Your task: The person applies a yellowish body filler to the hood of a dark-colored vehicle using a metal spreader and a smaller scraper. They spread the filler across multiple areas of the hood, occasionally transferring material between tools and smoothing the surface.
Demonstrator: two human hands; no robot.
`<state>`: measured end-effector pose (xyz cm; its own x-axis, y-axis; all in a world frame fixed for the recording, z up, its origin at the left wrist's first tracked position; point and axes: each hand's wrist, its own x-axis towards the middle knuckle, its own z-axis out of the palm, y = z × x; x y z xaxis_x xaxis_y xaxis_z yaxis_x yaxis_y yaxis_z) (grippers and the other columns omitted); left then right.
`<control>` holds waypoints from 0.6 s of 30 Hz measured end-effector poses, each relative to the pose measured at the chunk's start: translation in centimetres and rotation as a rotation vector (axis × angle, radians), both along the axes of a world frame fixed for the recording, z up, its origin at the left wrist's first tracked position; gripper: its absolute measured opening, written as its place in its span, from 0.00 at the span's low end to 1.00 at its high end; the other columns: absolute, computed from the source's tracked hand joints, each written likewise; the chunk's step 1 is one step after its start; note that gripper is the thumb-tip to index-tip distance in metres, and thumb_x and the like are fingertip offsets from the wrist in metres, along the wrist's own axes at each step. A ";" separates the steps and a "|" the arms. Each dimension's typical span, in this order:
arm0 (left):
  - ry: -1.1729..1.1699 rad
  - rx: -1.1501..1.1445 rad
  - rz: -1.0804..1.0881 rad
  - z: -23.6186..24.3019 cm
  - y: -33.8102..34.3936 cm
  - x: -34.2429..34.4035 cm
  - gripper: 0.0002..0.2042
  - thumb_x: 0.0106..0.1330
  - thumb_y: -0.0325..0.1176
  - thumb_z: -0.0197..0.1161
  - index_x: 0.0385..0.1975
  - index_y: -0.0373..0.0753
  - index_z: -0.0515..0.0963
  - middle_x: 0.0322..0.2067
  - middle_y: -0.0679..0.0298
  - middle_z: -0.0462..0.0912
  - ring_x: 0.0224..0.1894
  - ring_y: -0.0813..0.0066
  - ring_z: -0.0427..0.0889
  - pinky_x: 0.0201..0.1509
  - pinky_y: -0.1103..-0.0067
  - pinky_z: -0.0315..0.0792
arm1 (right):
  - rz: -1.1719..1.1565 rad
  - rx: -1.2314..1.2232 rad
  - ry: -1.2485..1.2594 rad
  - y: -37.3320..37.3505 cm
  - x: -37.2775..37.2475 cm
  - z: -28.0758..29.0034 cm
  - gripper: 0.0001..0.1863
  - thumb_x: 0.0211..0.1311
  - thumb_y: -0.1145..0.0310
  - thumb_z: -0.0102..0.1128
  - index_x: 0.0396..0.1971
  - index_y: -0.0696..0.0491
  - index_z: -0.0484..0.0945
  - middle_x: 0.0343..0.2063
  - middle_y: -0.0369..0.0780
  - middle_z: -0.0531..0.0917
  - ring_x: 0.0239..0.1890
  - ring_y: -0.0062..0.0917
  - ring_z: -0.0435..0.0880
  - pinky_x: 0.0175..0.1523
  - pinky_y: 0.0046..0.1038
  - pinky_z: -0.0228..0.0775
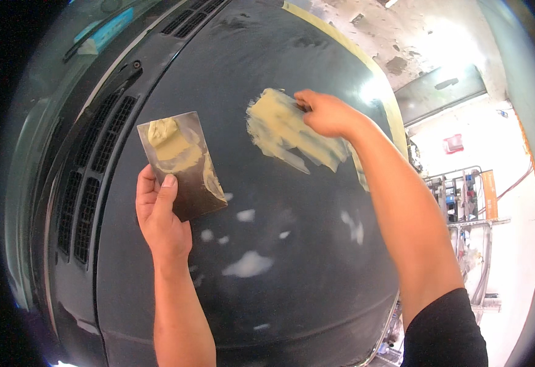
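Observation:
My left hand point(166, 223) grips a flat rectangular plate point(188, 196) by its lower left edge, thumb on top. A lump of beige putty point(163, 131) sits near the plate's upper end, with thinner smears below it and along its right side. My right hand point(330, 115) is closed around a putty spreader point(303, 105), mostly hidden by the fingers and blurred. It is over a wide streaky patch of putty point(273, 125) on the dark car hood point(304, 263).
Yellow masking tape point(383, 85) lines the hood's far right edge. Pale sanded spots point(249, 264) dot the hood nearer me. Black vent grilles point(90, 183) and the windshield point(32, 165) lie to the left. A metal rack point(463, 199) with assorted items stands at the right by a white wall.

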<state>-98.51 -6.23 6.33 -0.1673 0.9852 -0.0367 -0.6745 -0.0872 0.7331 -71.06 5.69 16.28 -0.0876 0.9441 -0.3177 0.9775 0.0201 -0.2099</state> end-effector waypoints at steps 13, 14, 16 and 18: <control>0.072 -0.022 0.037 0.1 -0.3 0.0 0.14 0.64 0.27 0.55 0.49 0.34 0.70 0.45 0.62 0.79 0.48 0.78 0.75 0.56 0.80 0.65 | 0.131 -0.071 -0.023 -10.3 -1.6 -0.5 0.25 0.53 0.75 0.51 0.55 0.52 0.69 0.48 0.48 0.77 0.53 0.44 0.73 0.56 0.39 0.66; 0.079 -0.023 0.039 0.1 -0.3 0.1 0.14 0.64 0.27 0.55 0.49 0.34 0.70 0.44 0.62 0.79 0.48 0.78 0.75 0.56 0.79 0.65 | 0.133 -0.022 -0.037 -11.4 -1.3 -0.8 0.26 0.54 0.74 0.51 0.56 0.51 0.68 0.48 0.47 0.76 0.55 0.42 0.72 0.56 0.40 0.66; 0.098 -0.025 0.039 -0.1 -0.2 0.2 0.14 0.64 0.27 0.55 0.49 0.34 0.70 0.44 0.63 0.79 0.48 0.78 0.75 0.56 0.79 0.65 | 0.135 0.017 -0.038 -13.2 -1.3 -0.7 0.26 0.54 0.75 0.49 0.56 0.51 0.68 0.47 0.47 0.77 0.53 0.43 0.73 0.51 0.48 0.66; 0.071 -0.017 0.029 0.0 -0.2 0.2 0.14 0.64 0.27 0.55 0.50 0.34 0.70 0.44 0.63 0.79 0.48 0.78 0.75 0.56 0.79 0.65 | 0.124 -0.058 -0.077 -13.9 -1.0 0.0 0.27 0.57 0.72 0.52 0.59 0.50 0.65 0.49 0.46 0.76 0.56 0.41 0.71 0.58 0.38 0.65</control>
